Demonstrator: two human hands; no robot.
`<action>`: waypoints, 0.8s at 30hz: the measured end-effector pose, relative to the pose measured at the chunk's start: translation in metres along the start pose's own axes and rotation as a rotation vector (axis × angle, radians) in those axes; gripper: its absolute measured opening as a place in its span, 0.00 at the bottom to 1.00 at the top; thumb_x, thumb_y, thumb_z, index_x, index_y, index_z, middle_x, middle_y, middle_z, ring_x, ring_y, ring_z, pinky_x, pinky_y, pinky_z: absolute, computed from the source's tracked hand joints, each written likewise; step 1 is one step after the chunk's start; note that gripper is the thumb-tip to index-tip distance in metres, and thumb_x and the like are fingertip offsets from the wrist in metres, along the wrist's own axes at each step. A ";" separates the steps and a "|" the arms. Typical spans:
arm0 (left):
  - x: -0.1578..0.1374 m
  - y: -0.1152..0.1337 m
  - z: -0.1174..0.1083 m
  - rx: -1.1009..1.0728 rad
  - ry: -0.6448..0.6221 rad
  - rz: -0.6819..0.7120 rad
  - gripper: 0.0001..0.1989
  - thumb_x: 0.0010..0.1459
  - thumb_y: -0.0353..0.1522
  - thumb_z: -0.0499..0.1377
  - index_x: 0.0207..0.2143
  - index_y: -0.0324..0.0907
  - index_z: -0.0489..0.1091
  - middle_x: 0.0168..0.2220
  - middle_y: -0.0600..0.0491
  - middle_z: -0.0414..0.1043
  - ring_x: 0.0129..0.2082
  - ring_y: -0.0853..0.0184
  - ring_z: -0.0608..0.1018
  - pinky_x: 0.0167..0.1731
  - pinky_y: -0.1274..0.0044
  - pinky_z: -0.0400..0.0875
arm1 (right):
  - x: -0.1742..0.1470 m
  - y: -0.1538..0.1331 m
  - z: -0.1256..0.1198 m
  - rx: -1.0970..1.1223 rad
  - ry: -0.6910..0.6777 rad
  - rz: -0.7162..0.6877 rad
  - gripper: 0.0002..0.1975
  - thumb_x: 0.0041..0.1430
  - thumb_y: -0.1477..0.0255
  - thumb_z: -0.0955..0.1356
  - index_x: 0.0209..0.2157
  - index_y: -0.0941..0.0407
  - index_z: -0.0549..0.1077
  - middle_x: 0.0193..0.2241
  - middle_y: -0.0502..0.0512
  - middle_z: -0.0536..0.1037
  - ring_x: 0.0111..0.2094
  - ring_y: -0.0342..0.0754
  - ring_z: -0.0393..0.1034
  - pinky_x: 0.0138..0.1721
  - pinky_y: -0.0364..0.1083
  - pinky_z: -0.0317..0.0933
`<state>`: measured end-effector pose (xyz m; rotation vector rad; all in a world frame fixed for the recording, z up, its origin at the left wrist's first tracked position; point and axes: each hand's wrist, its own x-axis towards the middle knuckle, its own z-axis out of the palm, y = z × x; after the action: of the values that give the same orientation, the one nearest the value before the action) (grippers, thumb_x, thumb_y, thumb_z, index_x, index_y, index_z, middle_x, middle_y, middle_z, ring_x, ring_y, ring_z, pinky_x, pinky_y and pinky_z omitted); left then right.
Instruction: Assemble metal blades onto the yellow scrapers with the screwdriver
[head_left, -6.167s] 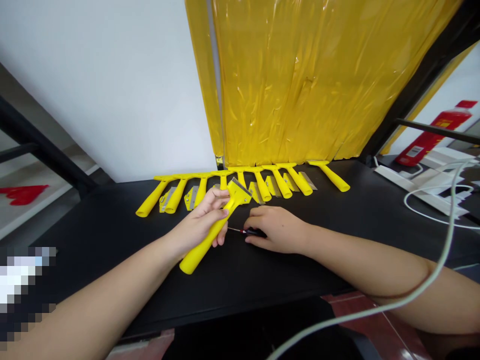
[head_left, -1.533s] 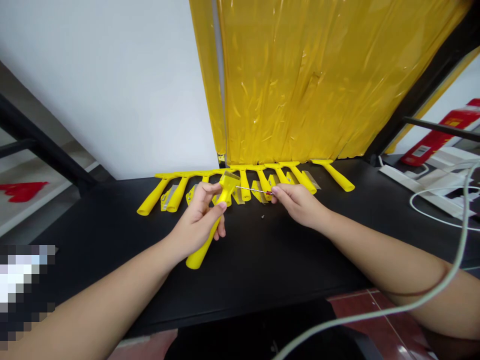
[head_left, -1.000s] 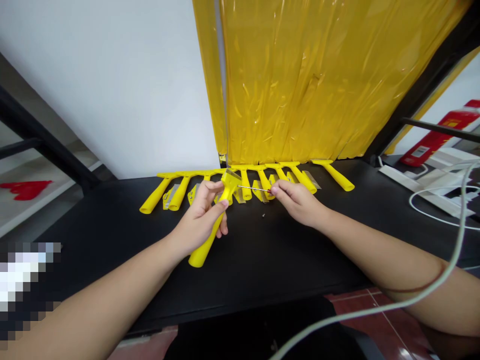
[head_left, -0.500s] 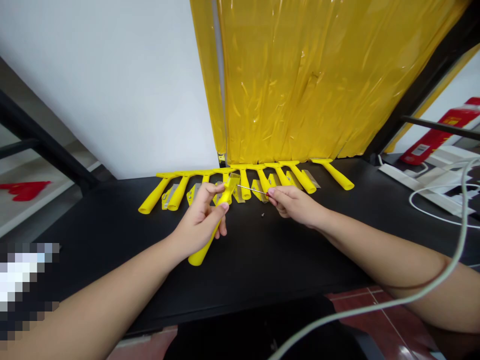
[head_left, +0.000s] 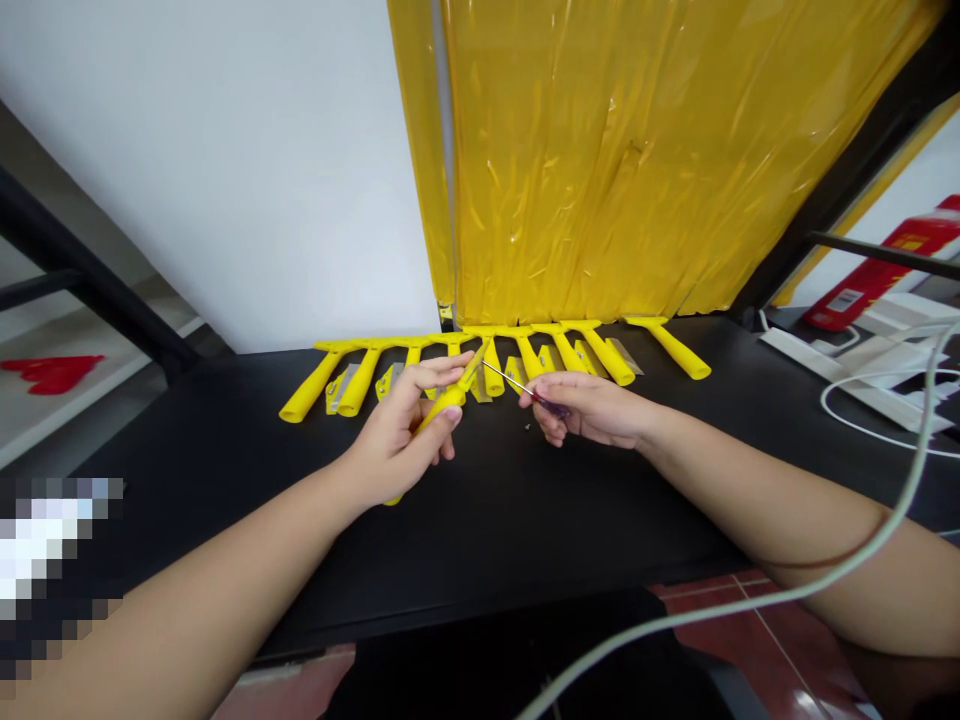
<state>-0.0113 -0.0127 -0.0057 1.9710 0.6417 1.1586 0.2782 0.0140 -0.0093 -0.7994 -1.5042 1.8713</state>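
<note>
My left hand (head_left: 411,425) is closed round a yellow scraper (head_left: 437,405), its head tilted up and seen nearly edge-on. In my right hand (head_left: 581,405) is a screwdriver (head_left: 553,406) with a dark reddish handle. Its thin metal shaft points left, and the tip is at the scraper's head; whether it touches a screw I cannot tell. A tiny screw (head_left: 527,427) lies on the black table (head_left: 480,540) below the shaft. Behind both hands runs a row of yellow scraper handles (head_left: 679,350), with yellow pieces bearing metal blades (head_left: 624,357) between several of them.
Yellow plastic sheeting (head_left: 555,170) and a white panel (head_left: 202,170) stand behind the table. On the right are a red package (head_left: 870,265) and white power strips (head_left: 840,375). A pale cable (head_left: 750,608) crosses over my right forearm. A red object (head_left: 52,374) lies on the left shelf.
My left hand has turned the scraper so its head shows more edge-on. The right hand has shifted its grip, and more of the screwdriver's handle now shows.
</note>
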 end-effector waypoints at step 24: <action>0.017 0.009 0.001 -0.516 0.133 -0.667 0.30 0.64 0.37 0.63 0.64 0.48 0.53 0.19 0.58 0.70 0.15 0.69 0.71 0.16 0.84 0.62 | -0.002 0.002 0.003 -1.064 0.115 -0.367 0.05 0.70 0.71 0.69 0.38 0.56 0.77 0.33 0.53 0.79 0.33 0.47 0.73 0.37 0.47 0.66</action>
<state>-0.0017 -0.0064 0.0100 1.1230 0.8771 0.9117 0.2776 0.0103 -0.0102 -0.9386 -2.3620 0.6540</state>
